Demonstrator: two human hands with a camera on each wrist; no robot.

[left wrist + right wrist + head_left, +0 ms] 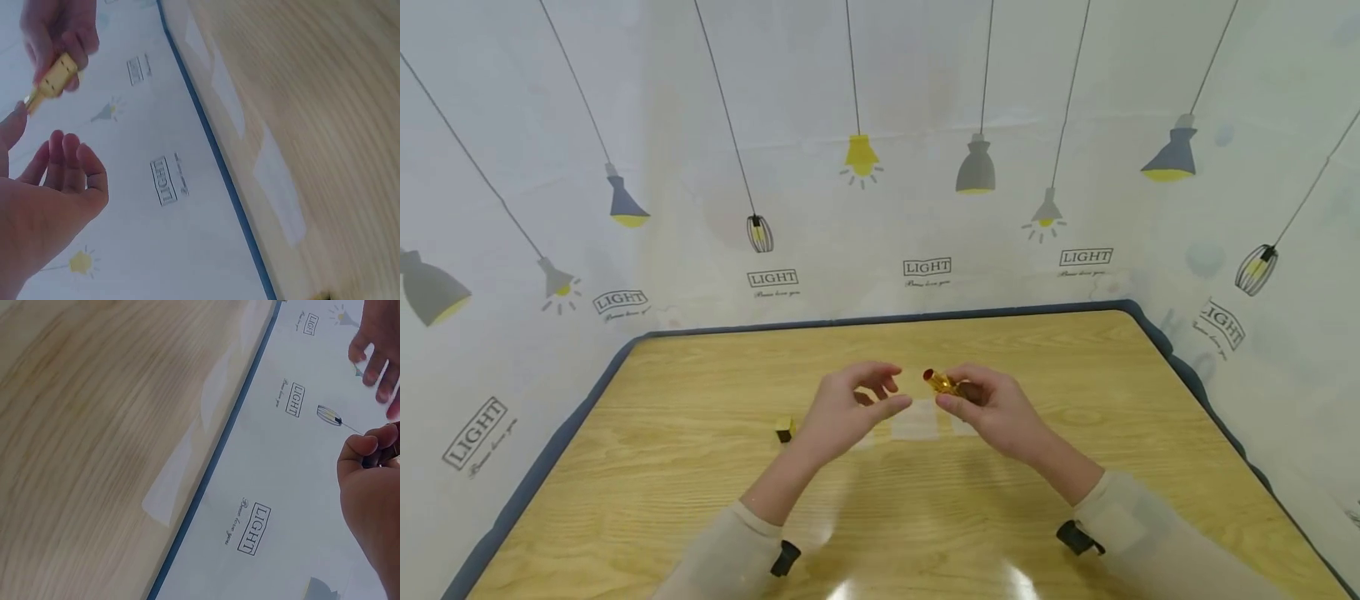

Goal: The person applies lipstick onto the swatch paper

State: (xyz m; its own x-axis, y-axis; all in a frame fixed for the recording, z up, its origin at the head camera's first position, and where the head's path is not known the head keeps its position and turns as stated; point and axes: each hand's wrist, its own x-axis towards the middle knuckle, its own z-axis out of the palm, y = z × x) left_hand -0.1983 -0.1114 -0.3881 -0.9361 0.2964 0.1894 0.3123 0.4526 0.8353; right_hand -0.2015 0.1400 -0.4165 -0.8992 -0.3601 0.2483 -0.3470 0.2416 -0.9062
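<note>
My right hand (1000, 410) pinches a shiny gold tube-like piece (942, 383) between thumb and fingers. Its round end looks dark red and points toward the left hand. Seen from the left wrist, the gold piece (57, 76) has a wide blocky body and a narrower end. In the right wrist view the right hand (375, 494) hides most of it. My left hand (853, 408) is held across from it, fingers loosely bent and nothing between them, with a gap to the piece in the head view. A small gold-and-black block (785, 429) stands on the table beside the left wrist.
Pale, sheet-like patches (914, 421) lie on the wood-grain table (700, 500) beneath the hands. Dark blue edging (880, 318) runs round the table, against a cloth wall (820, 100) printed with lamps. Both sleeves carry a black strap piece (1078, 537).
</note>
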